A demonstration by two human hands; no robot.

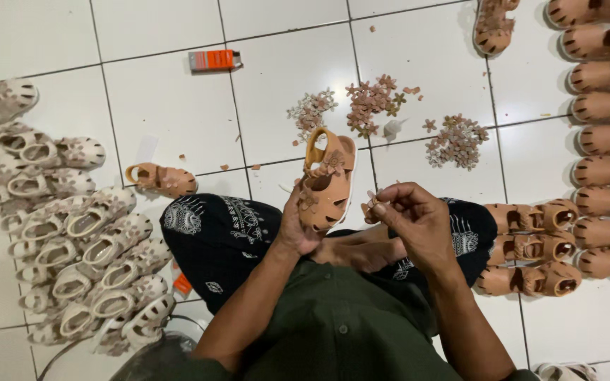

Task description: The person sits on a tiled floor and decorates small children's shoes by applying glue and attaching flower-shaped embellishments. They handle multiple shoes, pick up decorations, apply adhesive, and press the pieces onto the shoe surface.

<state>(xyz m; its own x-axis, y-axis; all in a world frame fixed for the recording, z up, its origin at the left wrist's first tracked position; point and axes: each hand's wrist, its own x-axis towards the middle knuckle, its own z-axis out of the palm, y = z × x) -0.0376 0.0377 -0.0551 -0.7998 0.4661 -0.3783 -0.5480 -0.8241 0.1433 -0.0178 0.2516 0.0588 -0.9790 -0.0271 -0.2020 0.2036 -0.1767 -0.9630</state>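
Note:
My left hand [296,229] grips a small tan child's sandal [328,180], held upright over my lap with its sole turned away from me. Flower-shaped trims sit on its upper. My right hand [411,215] hovers just right of the sandal, fingertips pinched on a small flower trim [371,204]. On the white tiled floor beyond the sandal lie three piles of flower trims: a pale one [311,109], a brownish one [372,102] and a pinkish one [457,141].
A heap of cream sandals [72,233] lies on the left. One tan sandal [162,179] sits alone near it. Rows of tan sandals [605,137] line the right side, with more by my right knee [531,243]. An orange box [213,61] lies farther off.

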